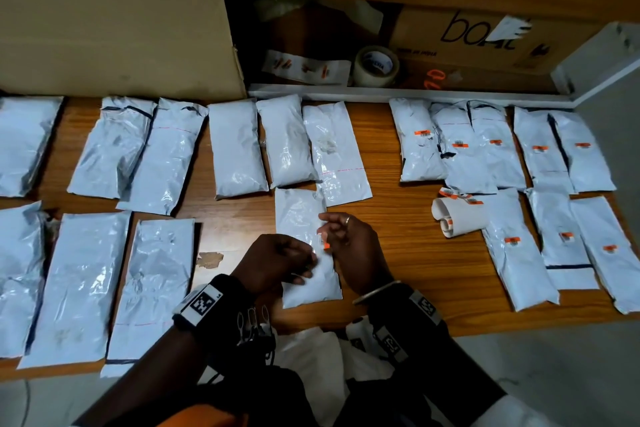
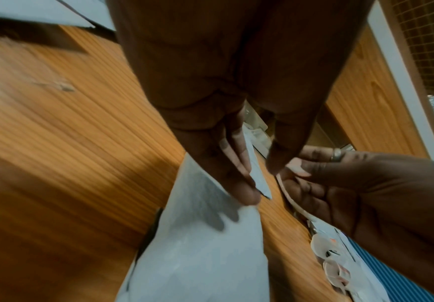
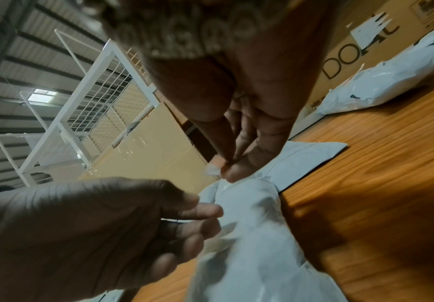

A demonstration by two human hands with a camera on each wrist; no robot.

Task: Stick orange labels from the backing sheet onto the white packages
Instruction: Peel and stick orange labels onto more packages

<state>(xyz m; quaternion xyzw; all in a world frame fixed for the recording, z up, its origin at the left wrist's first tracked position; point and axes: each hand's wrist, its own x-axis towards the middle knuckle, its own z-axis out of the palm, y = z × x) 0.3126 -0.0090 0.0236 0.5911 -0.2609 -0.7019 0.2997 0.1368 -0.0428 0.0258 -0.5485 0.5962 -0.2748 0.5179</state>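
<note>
Pinched in the right hand (image 1: 346,239), the small orange label (image 1: 325,245) risked curling onto itself (left hand (image 1: 277,262) pinched a white scrap) above the white plastic package (image 1: 304,218) near the wooden table's (image 1: 398,253) front edge.

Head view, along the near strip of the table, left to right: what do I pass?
Unlabelled packages → left hand → orange label → right hand → rolled backing sheet → labelled packages.

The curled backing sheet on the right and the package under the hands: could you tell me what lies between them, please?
In the head view, only bare wooden table lies between the curled backing sheet and the package; nothing rests there.
</note>
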